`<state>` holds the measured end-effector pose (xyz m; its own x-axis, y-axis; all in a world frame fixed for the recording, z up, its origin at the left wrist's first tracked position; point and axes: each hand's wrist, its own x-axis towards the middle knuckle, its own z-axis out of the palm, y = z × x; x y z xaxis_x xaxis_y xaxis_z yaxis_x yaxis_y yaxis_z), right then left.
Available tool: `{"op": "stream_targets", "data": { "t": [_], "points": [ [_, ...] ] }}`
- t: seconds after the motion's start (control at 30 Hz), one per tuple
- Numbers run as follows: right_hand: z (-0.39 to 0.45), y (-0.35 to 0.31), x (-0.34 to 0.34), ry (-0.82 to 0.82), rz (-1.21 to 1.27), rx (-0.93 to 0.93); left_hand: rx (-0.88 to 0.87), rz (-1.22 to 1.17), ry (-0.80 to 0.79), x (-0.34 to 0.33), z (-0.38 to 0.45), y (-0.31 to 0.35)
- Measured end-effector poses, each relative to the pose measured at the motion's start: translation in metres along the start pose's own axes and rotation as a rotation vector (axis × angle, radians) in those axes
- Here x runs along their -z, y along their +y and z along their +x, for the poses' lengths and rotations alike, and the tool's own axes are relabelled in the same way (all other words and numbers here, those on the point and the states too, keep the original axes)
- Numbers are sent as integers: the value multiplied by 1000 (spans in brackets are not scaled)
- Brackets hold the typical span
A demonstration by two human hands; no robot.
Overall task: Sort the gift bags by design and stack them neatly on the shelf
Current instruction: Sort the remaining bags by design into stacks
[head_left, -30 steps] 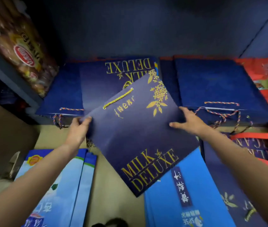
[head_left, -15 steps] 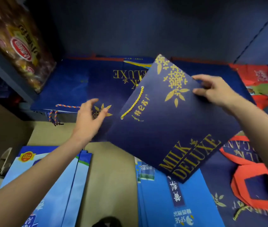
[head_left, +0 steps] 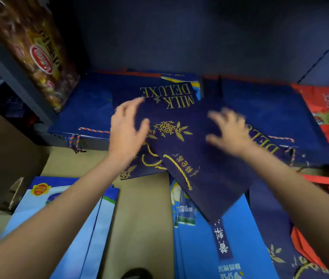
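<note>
A navy "Milk Deluxe" gift bag point(head_left: 189, 154) with gold flowers and a gold cord handle lies askew on the shelf stack, its handle end hanging over the front edge. My left hand point(head_left: 127, 127) is over its left edge with fingers spread and the thumb on the bag. My right hand point(head_left: 228, 131), blurred, is spread over its right part. Under it lies another navy "Milk Deluxe" bag point(head_left: 167, 95). Plain blue bags with twisted rope handles lie flat on the left point(head_left: 87, 109) and right point(head_left: 270, 109) of the shelf.
Red bags point(head_left: 328, 105) sit at the shelf's right end. A snack pack point(head_left: 37, 49) leans at the upper left by the shelf upright point(head_left: 15, 77). Light blue bags lie below at the left point(head_left: 59, 228) and centre point(head_left: 206, 248) on brown cardboard point(head_left: 139, 218).
The navy bag has been turned around and laid flat on the shelf stack. Both hands released its edges and now spread over its top.
</note>
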<state>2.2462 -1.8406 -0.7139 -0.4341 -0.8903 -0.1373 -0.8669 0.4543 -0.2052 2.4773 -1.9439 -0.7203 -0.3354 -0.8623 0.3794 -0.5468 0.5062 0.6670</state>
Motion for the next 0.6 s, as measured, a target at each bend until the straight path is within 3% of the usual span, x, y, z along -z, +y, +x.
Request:
{"op": "stream_targets", "data": {
  "t": [0.07, 0.13, 0.17, 0.23, 0.3, 0.33, 0.4, 0.5, 0.6],
  "points": [
    [-19, 17, -36, -302, -36, 8, -408, 296, -357, -15, -8, 10],
    [-22, 21, -52, -348, -22, -9, -389, 528, -802, -37, -18, 20],
    [-22, 21, -53, -309, -11, -13, -328, 604, -911, -46, -20, 21],
    [-25, 25, -49, -101, 6, -106, -254, 657, -947, -57, -18, 22],
    [-37, 38, -44, 166, 136, -376, -196, 643, -900, -60, -12, 18],
    [-45, 47, -47, 227, 258, -529, -167, 641, -882, -60, -8, 17],
    [-60, 62, -59, 165, 613, -756, -134, 654, -861, -59, -5, 13],
    [-66, 73, -87, 116, 1142, -766, -55, 658, -815, -53, 0, 4],
    [-55, 68, -77, 261, 1114, -720, 23, 640, -758, -40, 9, -2]
  ]
}}
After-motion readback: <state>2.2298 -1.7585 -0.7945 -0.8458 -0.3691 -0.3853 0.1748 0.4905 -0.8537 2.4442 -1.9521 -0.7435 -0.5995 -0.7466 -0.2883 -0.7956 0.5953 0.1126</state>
